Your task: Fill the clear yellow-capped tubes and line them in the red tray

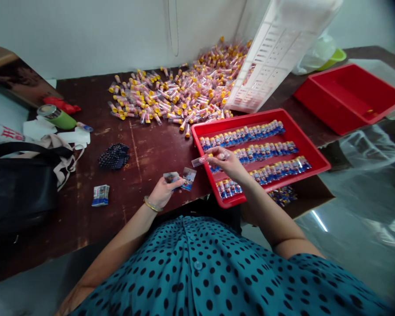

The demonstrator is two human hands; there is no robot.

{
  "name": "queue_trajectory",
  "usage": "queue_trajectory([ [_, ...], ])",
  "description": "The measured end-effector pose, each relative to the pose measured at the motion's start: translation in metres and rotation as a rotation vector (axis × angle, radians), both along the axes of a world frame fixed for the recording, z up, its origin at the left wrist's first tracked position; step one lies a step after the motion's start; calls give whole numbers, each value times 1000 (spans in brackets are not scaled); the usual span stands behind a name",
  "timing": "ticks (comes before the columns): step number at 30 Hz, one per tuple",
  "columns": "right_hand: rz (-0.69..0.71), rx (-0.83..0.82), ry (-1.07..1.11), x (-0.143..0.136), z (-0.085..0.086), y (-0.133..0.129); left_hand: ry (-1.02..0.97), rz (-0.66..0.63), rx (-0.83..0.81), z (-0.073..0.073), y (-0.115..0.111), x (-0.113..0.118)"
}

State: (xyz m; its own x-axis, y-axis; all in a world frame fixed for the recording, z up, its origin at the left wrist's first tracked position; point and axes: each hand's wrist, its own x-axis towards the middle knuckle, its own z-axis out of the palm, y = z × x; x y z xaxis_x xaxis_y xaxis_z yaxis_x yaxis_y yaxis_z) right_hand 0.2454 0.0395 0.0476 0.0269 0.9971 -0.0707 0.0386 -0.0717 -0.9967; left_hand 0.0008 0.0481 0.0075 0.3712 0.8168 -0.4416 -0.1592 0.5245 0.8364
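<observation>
Tube heap (184, 94) lay on table's (158, 151) far side; packets (270, 151) sat in tray (311, 144), right; bag (19, 188), left.

Head-worn view faces forward-down at the hands (161, 193) (228, 164), seemingly near

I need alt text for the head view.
A person's left hand holds small printed packets, the right hand a clear tube, near a red tray of packs in rows. Farther back lies a heap of yellow-capped tubes.
</observation>
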Motion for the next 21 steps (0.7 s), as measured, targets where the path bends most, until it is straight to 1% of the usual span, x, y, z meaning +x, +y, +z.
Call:
queue_trajectory([
  [2, 2, -17, 74, 12, 0, 2, 6, -24, 12, 1, 1, -4],
  [4, 34, -27, 117, 22, 1, 3, 2, -66, 43, 2, 3, -6],
  [7, 69, 23, 72, 25, 4, 4, -11, -119, 82, 4, 5, -9],
  [10, 91, 180, -111, 11, 5, 3, -26, -110, 113, 5, 6, -10],
  [12, 156, 263, -217, -5, 1, 2, -18, -121, 156, 6, 6, -10],
  [15, 256, 295, -241, -31, -10, 0, 10, -128, 219, 6, 6, -8],
  [17, 276, 306, -248, -43, -17, 0, 36, -137, 242, 7, 6, -6],
  [19, 275, 321, -271, -49, -20, 0, 79, -158, 257, 7, 6, -2],
  [21, 267, 334, -278, -49, -18, 2, 107, -160, 261, 8, 7, 0],
])
